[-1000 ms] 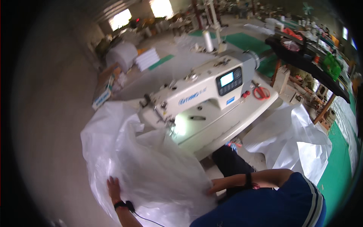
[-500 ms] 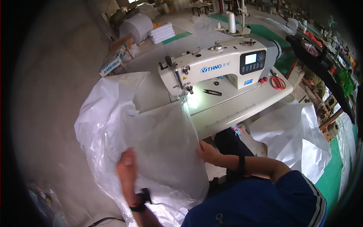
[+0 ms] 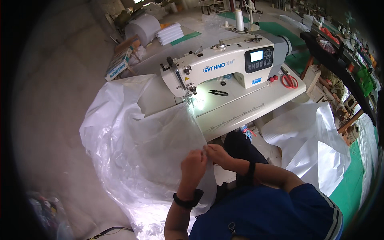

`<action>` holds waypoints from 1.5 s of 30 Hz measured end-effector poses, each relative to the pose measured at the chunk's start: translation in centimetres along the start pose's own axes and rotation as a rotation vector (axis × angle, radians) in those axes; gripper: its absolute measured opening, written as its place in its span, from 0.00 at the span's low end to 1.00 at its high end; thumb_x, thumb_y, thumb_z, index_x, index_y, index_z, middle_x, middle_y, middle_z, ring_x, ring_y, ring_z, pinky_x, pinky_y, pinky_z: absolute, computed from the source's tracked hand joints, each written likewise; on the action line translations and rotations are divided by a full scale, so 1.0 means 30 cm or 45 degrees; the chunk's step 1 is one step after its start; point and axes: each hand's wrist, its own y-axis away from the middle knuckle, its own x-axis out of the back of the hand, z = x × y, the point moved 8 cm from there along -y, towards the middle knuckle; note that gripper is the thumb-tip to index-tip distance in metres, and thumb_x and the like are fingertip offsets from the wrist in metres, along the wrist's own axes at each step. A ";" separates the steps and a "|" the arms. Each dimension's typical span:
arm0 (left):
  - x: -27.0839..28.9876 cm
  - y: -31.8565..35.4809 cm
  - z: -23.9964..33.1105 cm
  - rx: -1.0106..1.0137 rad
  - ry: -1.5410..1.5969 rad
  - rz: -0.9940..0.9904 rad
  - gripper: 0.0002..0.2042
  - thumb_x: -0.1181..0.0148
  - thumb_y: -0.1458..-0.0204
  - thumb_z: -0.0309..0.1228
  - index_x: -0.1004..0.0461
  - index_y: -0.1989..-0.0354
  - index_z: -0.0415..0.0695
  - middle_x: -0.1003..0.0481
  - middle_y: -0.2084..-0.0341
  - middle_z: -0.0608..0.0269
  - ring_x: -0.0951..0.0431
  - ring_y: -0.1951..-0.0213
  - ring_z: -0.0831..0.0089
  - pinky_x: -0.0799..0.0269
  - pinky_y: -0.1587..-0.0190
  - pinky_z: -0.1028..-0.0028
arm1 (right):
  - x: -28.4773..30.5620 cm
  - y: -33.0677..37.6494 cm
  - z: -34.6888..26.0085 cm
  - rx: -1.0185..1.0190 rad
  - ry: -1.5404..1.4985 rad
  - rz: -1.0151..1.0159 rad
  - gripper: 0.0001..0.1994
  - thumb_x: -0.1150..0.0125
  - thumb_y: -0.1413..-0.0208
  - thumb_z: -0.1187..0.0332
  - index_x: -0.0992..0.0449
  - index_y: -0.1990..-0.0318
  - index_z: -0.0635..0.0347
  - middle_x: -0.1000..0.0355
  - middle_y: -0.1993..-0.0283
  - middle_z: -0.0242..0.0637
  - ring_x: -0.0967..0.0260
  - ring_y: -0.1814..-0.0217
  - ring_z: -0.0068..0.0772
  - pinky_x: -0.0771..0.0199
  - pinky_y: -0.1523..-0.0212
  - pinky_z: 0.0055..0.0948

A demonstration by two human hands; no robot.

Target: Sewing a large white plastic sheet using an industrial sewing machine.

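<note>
A large translucent white plastic sheet (image 3: 160,140) hangs over the front left of the table, its right edge running up to the needle area of a white sewing machine (image 3: 220,66). My right hand (image 3: 218,155) pinches that edge just below the tabletop. Close beside it, my left hand (image 3: 195,165) has its fingers curled at the same edge; the fingertips are partly hidden, but they seem to grip the sheet. Lit by the machine's lamp, black thread snips (image 3: 218,93) lie on the table bed.
Red-handled scissors (image 3: 289,81) lie at the table's right end, near two small red knobs. A second white sheet (image 3: 306,140) drapes at the right. Behind the machine stands a white thread cone (image 3: 239,20). A big white roll (image 3: 142,30) and folded stacks sit at the back left.
My left hand has moved right across the sheet to the edge, beside my right hand. The right hand keeps its pinch there. The view has shifted slightly.
</note>
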 end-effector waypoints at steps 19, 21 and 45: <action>0.068 -0.374 -0.112 -0.228 0.089 0.077 0.09 0.48 0.50 0.29 0.24 0.63 0.42 0.24 0.66 0.57 0.25 0.65 0.59 0.29 0.61 0.67 | 0.027 -0.046 -0.211 0.749 0.757 0.440 0.18 0.53 0.48 0.72 0.36 0.50 0.70 0.28 0.65 0.59 0.31 0.61 0.61 0.32 0.58 0.46; -0.008 -0.394 -0.212 -0.307 -0.115 0.170 0.10 0.49 0.50 0.29 0.25 0.62 0.44 0.26 0.62 0.58 0.27 0.61 0.58 0.30 0.58 0.65 | -0.036 -0.012 -0.245 0.532 0.818 0.277 0.19 0.54 0.47 0.71 0.37 0.48 0.70 0.28 0.66 0.59 0.31 0.62 0.61 0.32 0.59 0.48; 0.326 -0.029 -0.518 0.236 -0.671 0.177 0.20 0.47 0.48 0.43 0.31 0.46 0.55 0.39 0.42 0.55 0.42 0.41 0.48 0.54 0.41 0.41 | -0.051 -0.333 -0.383 0.473 1.923 0.121 0.13 0.55 0.45 0.71 0.33 0.53 0.66 0.26 0.72 0.42 0.25 0.69 0.45 0.29 0.73 0.42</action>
